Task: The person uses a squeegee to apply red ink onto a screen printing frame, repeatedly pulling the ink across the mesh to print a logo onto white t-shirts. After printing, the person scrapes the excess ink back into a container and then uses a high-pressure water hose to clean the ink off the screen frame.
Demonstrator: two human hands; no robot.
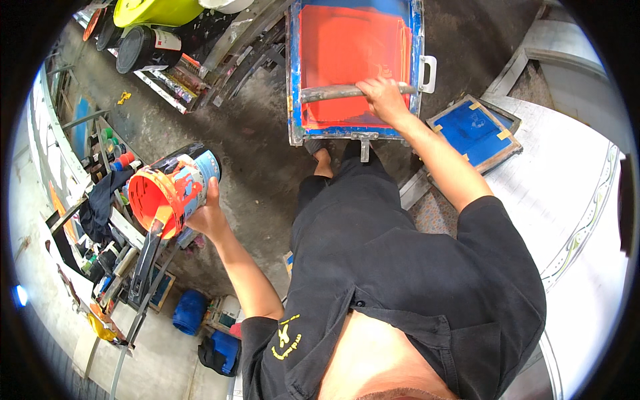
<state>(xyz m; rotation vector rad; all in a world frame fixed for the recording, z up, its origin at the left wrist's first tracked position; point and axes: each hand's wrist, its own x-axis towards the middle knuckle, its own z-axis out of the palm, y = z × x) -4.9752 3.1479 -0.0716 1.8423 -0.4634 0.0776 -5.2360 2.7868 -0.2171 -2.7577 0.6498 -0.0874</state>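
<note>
A tub of orange-red ink [190, 175] is tilted sideways at the left, its open mouth turned away from my body. My left hand [209, 215] is closed round its side. A dark-handled spatula [145, 263] leans out of the tub over the rim, its blade coated in orange ink. In front of me lies a blue-edged printing screen [295, 80] with wet red-orange ink [353, 50] spread over its mesh. My right hand [387, 101] grips the squeegee [330, 94], which lies across the near part of the screen. The squeegee's lower edge is hard to make out.
Framed blue screens [470, 130] are stacked to the right, beside a white patterned tabletop [533, 180]. A black-lidded jar [139, 50] and a yellow tub [157, 10] stand at the far left. Shelves with paint bottles [123, 160] line the left; a blue drum [189, 312] sits below.
</note>
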